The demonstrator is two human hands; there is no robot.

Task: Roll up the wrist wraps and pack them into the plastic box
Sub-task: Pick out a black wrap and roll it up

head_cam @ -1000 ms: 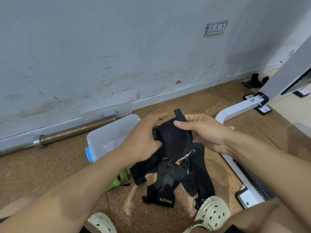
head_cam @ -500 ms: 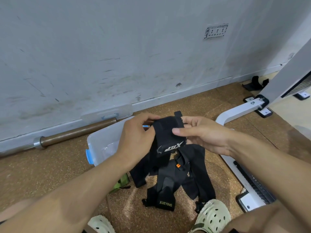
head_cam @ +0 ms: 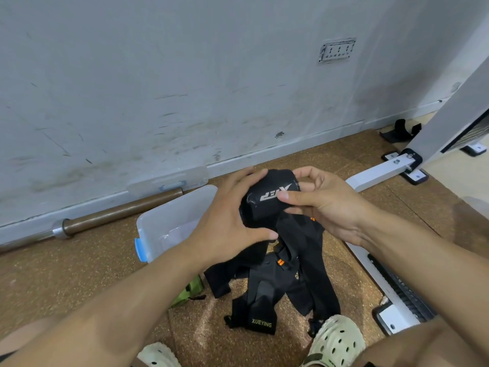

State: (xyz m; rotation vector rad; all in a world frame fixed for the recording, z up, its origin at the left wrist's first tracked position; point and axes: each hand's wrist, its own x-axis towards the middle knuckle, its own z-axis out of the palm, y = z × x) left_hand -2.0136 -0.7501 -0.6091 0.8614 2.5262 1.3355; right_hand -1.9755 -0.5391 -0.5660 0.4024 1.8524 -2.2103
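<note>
A black wrist wrap (head_cam: 267, 201) with white lettering is rolled into a thick bundle and held above the floor. My left hand (head_cam: 227, 223) cups its left side, fingers over the top and thumb under it. My right hand (head_cam: 322, 205) pinches its right end. A loose tail of the wrap hangs down to a pile of black wraps (head_cam: 275, 284) on the cork floor. The clear plastic box (head_cam: 169, 221) with a blue latch sits open on the floor to the left, partly hidden by my left hand.
A clear lid (head_cam: 169, 181) leans on the wall behind the box. A barbell (head_cam: 105, 221) lies along the wall. A white bench frame (head_cam: 381, 282) runs along the right. A green strap (head_cam: 189, 291) lies beside the pile. My two pale clogs (head_cam: 336, 343) are at the bottom.
The wrap has gone from a flat strap held between both hands to a thicker rolled bundle with the lettering facing up. Both hands have risen slightly.
</note>
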